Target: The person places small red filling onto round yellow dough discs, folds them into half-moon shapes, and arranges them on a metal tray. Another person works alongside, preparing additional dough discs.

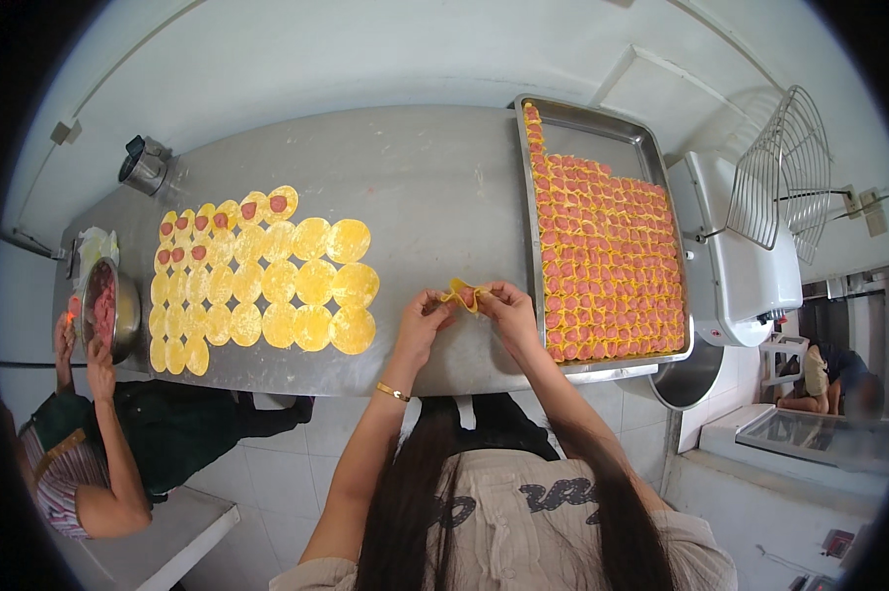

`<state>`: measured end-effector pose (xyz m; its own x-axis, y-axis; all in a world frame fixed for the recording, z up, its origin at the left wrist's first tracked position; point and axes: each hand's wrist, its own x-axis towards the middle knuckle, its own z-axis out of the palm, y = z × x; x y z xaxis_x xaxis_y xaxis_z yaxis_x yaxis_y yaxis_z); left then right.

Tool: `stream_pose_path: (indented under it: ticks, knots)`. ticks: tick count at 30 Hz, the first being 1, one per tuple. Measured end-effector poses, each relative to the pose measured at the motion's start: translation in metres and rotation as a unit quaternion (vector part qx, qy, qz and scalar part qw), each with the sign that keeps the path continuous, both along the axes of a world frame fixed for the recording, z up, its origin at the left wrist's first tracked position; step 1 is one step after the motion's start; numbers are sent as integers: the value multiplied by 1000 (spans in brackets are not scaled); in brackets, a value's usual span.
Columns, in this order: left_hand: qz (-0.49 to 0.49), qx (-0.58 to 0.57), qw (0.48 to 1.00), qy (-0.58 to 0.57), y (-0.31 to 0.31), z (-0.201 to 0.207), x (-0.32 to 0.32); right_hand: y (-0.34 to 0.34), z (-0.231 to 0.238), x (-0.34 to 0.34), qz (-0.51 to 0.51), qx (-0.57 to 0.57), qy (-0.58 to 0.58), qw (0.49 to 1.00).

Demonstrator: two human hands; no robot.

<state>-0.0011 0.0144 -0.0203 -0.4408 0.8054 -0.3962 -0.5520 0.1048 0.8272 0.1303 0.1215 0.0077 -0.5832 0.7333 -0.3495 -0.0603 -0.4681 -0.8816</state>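
Between my two hands, over the front of the steel table, I hold a small dumpling (466,295) with a yellow wrapper gathered around pink meat filling. My left hand (425,320) pinches its left side, and my right hand (508,310) pinches the right side. To the left lie rows of round yellow wrappers (311,281); several at the far left carry dabs of pink meat (248,210). Right beside my right hand stands a deep metal tray (602,128), mostly filled with rows of open-topped dumplings (612,266) packed close together.
At the table's left end, a co-worker's hands (99,369) are at a steel bowl (124,330) of ground meat. A metal canister (144,167) stands behind it. Right of the tray is a white machine (745,256) with a wire guard (789,167). Another person (828,379) crouches farther right.
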Motion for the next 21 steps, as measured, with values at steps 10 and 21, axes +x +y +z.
stream_pose_path:
  ticks: [10, 21]
  knots:
    - [59, 73, 995, -37, 6, 36, 16, 7, 8, 3, 10, 179, -70, 981]
    - [3, 42, 956, 290, 12, 23, 12, 8, 4, 13, 81, 164, -42, 982]
